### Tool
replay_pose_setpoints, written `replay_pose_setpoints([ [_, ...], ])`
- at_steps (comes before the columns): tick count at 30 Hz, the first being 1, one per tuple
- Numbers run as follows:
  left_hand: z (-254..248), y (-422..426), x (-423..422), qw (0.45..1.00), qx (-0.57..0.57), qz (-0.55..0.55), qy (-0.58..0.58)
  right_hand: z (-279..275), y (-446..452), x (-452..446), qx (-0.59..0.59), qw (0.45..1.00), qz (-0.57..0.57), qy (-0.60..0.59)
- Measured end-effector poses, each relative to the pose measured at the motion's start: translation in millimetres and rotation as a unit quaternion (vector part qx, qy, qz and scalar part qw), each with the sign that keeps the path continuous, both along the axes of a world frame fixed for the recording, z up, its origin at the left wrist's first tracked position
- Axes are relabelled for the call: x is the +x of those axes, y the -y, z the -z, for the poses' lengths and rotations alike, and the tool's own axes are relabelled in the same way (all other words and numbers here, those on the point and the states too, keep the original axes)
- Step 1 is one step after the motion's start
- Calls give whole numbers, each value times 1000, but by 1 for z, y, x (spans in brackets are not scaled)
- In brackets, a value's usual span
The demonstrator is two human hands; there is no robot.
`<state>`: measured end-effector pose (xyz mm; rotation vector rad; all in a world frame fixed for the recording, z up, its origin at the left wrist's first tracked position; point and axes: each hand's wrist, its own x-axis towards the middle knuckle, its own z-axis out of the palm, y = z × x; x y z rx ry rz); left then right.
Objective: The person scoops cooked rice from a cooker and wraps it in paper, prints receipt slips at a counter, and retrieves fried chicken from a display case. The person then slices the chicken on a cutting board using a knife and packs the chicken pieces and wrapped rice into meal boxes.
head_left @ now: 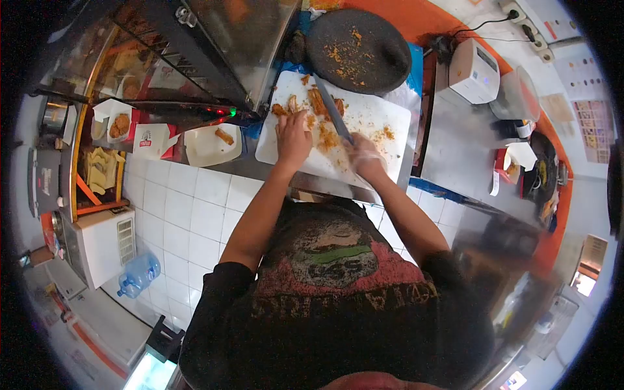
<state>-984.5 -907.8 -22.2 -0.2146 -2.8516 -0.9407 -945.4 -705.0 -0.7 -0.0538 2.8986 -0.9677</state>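
In my right hand (365, 158) is the handle of a long kitchen knife (333, 109); its blade points away from me across the white cutting board (270, 144). Clear plastic seems to cover part of this hand. My left hand (295, 140) rests on the board's left side, fingers curled against a piece of fried chicken (292, 104), their tips partly hidden. Just left of the blade lie browner chicken pieces (317, 103). Crumbs (385, 132) are scattered over the board.
Behind the board stands a round dark stone mortar (357, 52) with crumbs in it. A square bowl (211, 144) holding one fried piece sits at left, beside a red and white box (153, 140). At right, a white printer-like device (474, 71) stands on a metal counter (448, 146).
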Motion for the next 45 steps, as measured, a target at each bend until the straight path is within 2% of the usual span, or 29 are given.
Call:
replay_pose_setpoints([
  [2, -1, 10, -20, 999, -26, -4, -47, 21, 15, -23, 10, 993, 44, 109],
  [3, -3, 12, -31, 998, -27, -1, -49, 49, 13, -30, 9, 993, 46, 108],
  [4, -10, 13, -43, 998, -23, 20, -51, 88, 9, -36, 84, 994, -27, 71],
  [5, -15, 13, -53, 998, -18, 40, -53, 91, 12, -38, 159, 982, -99, 33],
  [6, -21, 12, -60, 997, -37, 57, -45, 92, 12, -35, 160, 982, -98, 33],
  [8, -13, 12, -80, 994, -49, 88, -51, 44, 28, -29, 90, 993, 26, 73],
  [10, -4, 13, -98, 989, -61, 119, -56, 45, 30, -34, 88, 992, 25, 86],
  [12, 6, 13, -107, 978, -119, 168, -36, 53, 31, -32, 85, 991, 29, 104],
  [14, 12, 11, -114, 973, -156, 172, -10, 66, 33, -40, 229, 964, -117, 63],
  [16, 14, 11, -118, 965, -192, 175, 18, 68, 37, -37, 210, 972, -79, 72],
  [17, 13, 13, -117, 965, -196, 172, -39, 62, 41, -36, 189, 978, -42, 81],
  [18, 13, 13, -117, 961, -199, 168, -94, 62, 42, -36, 188, 978, -40, 84],
  [21, 11, 13, -121, 961, -191, 181, -85, 68, 47, -34, 153, 983, -62, 83],
  [23, 11, 12, -126, 963, -190, 176, -70, 68, 56, -35, 103, 977, 51, 180],
  [24, 11, 12, -123, 965, -188, 173, -54, 67, 56, -29, 102, 976, 54, 185],
  [26, 8, 10, -132, 963, -200, 171, -53, 83, 49, -34, 111, 979, 25, 169],
  [28, 6, 8, -124, 962, -211, 171, -40, 143, 40, -31, 103, 984, -1, 145],
  [30, -5, 3, -127, 965, -222, 137, 35, 152, 38, -50, 97, 989, -30, 107],
  [32, 10, 6, -129, 967, -217, 135, 14, 131, 45, -42, 50, 999, 4, 4],
  [33, 15, 6, -139, 969, -211, 127, -19, 120, 44, -48, 78, 997, -10, -14],
  [37, -4, 1, -135, 954, -264, 143, 14, 111, 47, -60, 257, 959, -110, -42],
  [39, 6, 3, -123, 987, -116, 88, -69, 94, 40, -73, 265, 951, -155, -43],
  [40, -7, 6, -112, 991, -58, 87, -78, 82, 33, -80, 259, 949, -177, -40],
  [41, -15, 10, -99, 991, -61, 86, -79, 76, 21, -85, 250, 943, -219, -34],
  [42, -19, 15, -83, 993, -1, 79, -83, 74, 2, -84, 191, 942, -256, -99],
  [43, -23, 20, -62, 992, 60, 70, -83, 73, -14, -77, 141, 952, -224, -154],
  [44, -32, 25, -36, 991, 66, 75, -90, 72, -26, -72, 91, 955, -190, -207],
  [45, -39, 31, -7, 990, 73, 79, -96, 47, -34, -72, 246, 956, -160, -7],
])
